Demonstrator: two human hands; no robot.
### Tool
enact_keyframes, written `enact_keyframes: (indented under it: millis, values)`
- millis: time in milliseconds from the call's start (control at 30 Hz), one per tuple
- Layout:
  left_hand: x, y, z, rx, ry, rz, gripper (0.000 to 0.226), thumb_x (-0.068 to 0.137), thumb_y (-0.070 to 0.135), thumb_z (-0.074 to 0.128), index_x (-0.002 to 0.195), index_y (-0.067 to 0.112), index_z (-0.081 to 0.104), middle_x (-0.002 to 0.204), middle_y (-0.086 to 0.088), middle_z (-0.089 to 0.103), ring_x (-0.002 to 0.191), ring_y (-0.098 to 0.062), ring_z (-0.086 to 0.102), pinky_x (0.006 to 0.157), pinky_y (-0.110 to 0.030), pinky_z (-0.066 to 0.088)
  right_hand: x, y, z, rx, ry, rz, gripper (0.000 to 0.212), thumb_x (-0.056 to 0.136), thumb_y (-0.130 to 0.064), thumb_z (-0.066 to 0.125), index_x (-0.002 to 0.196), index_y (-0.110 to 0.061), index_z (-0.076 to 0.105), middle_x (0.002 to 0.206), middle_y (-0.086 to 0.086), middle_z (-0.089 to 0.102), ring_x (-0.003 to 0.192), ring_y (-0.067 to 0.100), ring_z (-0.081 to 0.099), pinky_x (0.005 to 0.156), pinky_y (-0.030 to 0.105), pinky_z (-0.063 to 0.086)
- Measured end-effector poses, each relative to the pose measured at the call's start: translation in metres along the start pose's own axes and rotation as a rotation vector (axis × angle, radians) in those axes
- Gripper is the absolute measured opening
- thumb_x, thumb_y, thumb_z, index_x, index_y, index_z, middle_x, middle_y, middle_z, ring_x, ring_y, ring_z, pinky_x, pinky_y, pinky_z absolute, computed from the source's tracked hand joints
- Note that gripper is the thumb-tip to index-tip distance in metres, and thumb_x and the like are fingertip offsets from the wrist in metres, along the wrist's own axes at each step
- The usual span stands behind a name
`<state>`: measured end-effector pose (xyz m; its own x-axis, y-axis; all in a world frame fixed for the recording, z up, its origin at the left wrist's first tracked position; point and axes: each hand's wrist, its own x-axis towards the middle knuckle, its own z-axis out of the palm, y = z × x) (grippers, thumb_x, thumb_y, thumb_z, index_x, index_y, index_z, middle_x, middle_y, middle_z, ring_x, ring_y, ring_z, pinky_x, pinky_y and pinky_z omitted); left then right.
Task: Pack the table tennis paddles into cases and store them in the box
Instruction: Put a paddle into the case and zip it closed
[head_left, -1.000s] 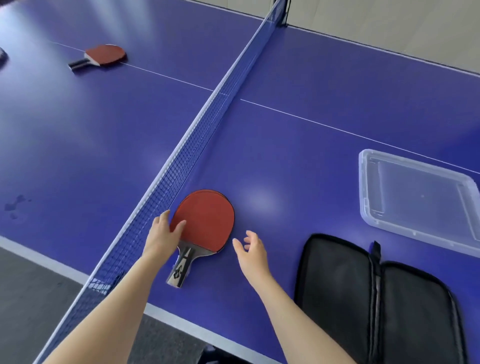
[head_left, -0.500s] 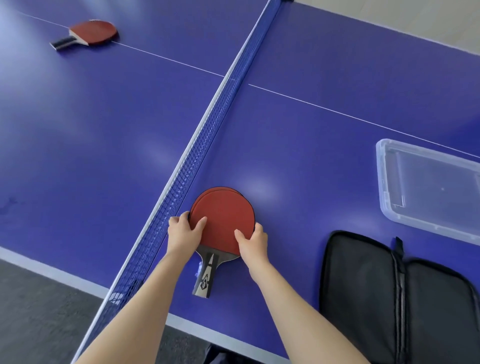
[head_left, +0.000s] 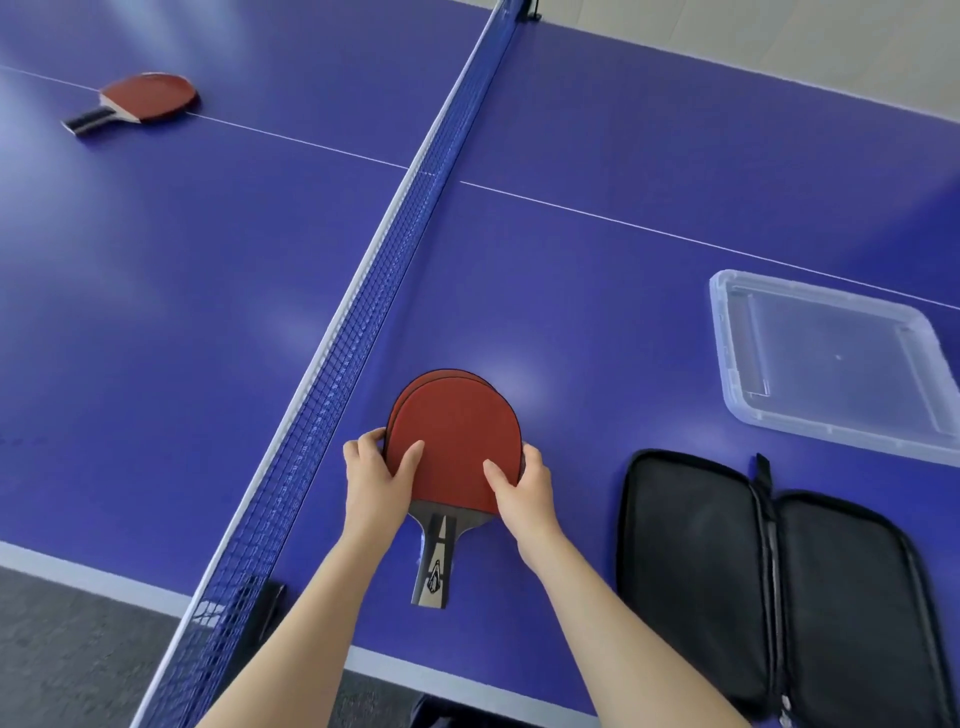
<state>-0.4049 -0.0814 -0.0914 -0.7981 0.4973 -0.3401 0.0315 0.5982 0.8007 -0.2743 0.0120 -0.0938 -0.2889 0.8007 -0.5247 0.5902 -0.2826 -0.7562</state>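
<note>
Two red paddles (head_left: 454, 431) lie stacked on the blue table just right of the net, handle pointing toward me. My left hand (head_left: 376, 475) grips the stack's left edge, thumb on the top rubber. My right hand (head_left: 522, 491) grips the right edge the same way. An open black zip case (head_left: 727, 582) lies flat to the right of the hands. A clear plastic box (head_left: 831, 364) sits beyond the case. A third red paddle (head_left: 145, 96) rests far left, across the net.
The blue net (head_left: 358, 338) runs diagonally from the near left to the far edge, its clamp (head_left: 260, 608) at the table's near edge. The table's (head_left: 597, 291) near edge lies just below my forearms, with grey floor (head_left: 62, 644) under it.
My right hand came in from the side and took the stack's right edge. Both hands now hold the stacked paddles, with the blades drawn more nearly into line.
</note>
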Motion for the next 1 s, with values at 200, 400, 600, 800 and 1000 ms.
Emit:
enact_keyframes:
  millis: [200,400,600,800,1000]
  values:
    - [-0.029,0.031,0.029,-0.091,-0.063,0.017,0.050,0.089,0.040,0.061,0.128,0.012,0.045,0.116,0.002,0.038,0.099,-0.012,0.049,0.080,-0.025,0.040,-0.011,0.006,-0.053,0.055,0.104,-0.061,0.056,0.089,-0.040,0.061,0.137,-0.022,0.041,0.129,0.000,0.042,0.112,0.015,0.052,0.096,0.035,0.050]
    - [-0.068,0.066,0.080,-0.110,-0.188,0.035,0.053,0.090,0.040,0.061,0.130,0.012,0.042,0.118,-0.002,0.039,0.091,-0.010,0.049,0.077,-0.026,0.041,-0.028,0.029,-0.124,0.138,0.210,-0.091,0.053,0.089,-0.034,0.062,0.137,-0.021,0.042,0.127,-0.002,0.047,0.111,0.013,0.053,0.096,0.034,0.049]
    - [-0.119,0.089,0.148,-0.101,-0.305,0.043,0.050,0.089,0.043,0.060,0.127,0.016,0.041,0.117,-0.003,0.042,0.092,-0.011,0.051,0.080,-0.031,0.046,-0.045,0.070,-0.206,0.185,0.307,-0.083,0.049,0.087,-0.031,0.064,0.133,-0.021,0.047,0.124,0.000,0.052,0.109,0.014,0.055,0.097,0.037,0.048]
    - [-0.180,0.105,0.226,-0.097,-0.405,0.059,0.049,0.087,0.045,0.062,0.124,0.018,0.045,0.121,-0.001,0.053,0.106,-0.015,0.057,0.084,-0.028,0.048,-0.056,0.123,-0.298,0.186,0.365,-0.044,0.050,0.088,-0.026,0.065,0.134,-0.021,0.047,0.123,-0.001,0.049,0.111,0.014,0.052,0.098,0.033,0.044]
    - [-0.231,0.118,0.293,-0.041,-0.456,0.061,0.043,0.090,0.036,0.062,0.126,0.018,0.048,0.123,0.000,0.051,0.105,-0.013,0.057,0.094,-0.039,0.051,-0.055,0.175,-0.372,0.185,0.376,-0.010,0.052,0.088,-0.027,0.064,0.137,-0.021,0.046,0.128,0.000,0.050,0.113,0.013,0.051,0.098,0.032,0.044]
